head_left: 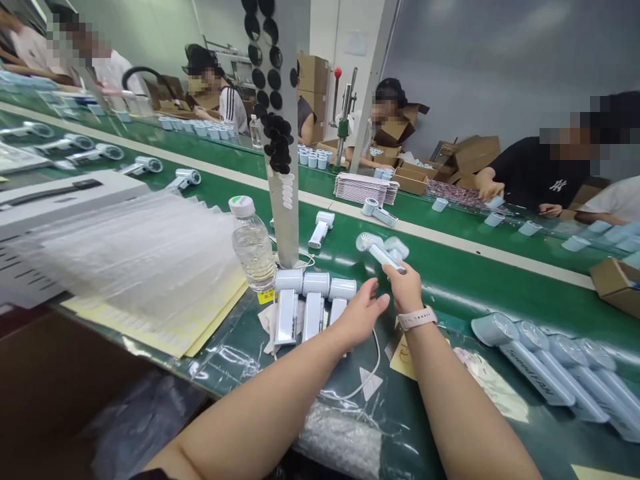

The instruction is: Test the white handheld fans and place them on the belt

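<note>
My right hand [407,290], with a pale band on its wrist, grips the handle of a light blue handheld fan [379,252]. That fan's round head points away from me, over the green belt. A second fan [399,248] shows partly behind it. My left hand [361,310] is open, thumb and fingers apart, holding nothing. It is close to a row of three handheld fans [287,317] lying side by side on the table; my left forearm and hand partly cover the rightmost one. To the right lie several fans [535,370], one lettered "Speed FAN".
A metal post [287,230] with black discs stands beside a water bottle [253,250]. Clear plastic bags [150,260] are stacked at left. A white cable [350,393] loops over the table. Beyond the green conveyor belt [450,267], several people work among cardboard boxes [617,287].
</note>
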Available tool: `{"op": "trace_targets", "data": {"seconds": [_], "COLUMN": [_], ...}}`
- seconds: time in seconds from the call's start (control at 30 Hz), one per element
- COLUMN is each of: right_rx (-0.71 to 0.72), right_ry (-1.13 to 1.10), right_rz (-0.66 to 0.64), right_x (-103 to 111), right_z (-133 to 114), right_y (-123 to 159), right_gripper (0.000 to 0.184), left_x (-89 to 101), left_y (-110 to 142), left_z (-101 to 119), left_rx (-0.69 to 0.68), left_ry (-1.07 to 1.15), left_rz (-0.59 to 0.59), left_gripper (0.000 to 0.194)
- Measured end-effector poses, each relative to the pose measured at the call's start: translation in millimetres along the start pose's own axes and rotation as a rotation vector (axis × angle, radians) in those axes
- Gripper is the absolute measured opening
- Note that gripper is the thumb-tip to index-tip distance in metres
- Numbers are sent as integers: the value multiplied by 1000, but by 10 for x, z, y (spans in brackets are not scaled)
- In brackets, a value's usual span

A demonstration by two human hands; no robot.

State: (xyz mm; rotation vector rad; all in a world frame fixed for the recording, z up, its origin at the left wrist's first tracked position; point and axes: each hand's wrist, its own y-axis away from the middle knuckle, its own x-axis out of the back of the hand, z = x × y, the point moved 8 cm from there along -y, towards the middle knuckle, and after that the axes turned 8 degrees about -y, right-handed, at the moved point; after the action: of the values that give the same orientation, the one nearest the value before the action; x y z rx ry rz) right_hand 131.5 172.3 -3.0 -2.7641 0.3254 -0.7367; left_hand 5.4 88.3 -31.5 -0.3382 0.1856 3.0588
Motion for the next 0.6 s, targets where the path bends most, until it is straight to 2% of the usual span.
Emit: {"op": "trace_targets", "data": {"seconds": [0.07, 0.17, 0.23, 0.33, 0.4, 0.43, 0.5, 0.6], "right_rx": [66, 245, 281, 200, 138, 117, 111, 165], "right_ry": [-46, -50, -73, -311, -393, -357, -199, -78], "right_rz": [-48, -200, -294, -365, -311, -260, -177, -213], "right_x": [61, 152, 235, 364, 423, 433, 387, 137], "right_z": [-244, -629, -703, -529, -322, -220, -89, -106], "right_y": [291, 748, 975, 1067, 985, 931, 858, 898], "right_gripper": [46, 51, 50, 30, 45, 48, 40, 13], "left_x": [-8, -1, -6, -59, -68, -60, -46, -46], "left_y": [-28, -5, 32, 67, 69, 66, 58, 61], "left_z": [-27, 91, 172, 201, 152, 127, 101, 140], "left_rx": [67, 70, 81, 137, 183, 196, 211, 213], "left_ry": [262, 569, 686, 686, 642, 622, 585, 530], "left_rz": [21, 39, 28, -23, -19, -13, -38, -161], "left_gripper": [47, 44, 46, 44, 39, 37, 36, 39]}}
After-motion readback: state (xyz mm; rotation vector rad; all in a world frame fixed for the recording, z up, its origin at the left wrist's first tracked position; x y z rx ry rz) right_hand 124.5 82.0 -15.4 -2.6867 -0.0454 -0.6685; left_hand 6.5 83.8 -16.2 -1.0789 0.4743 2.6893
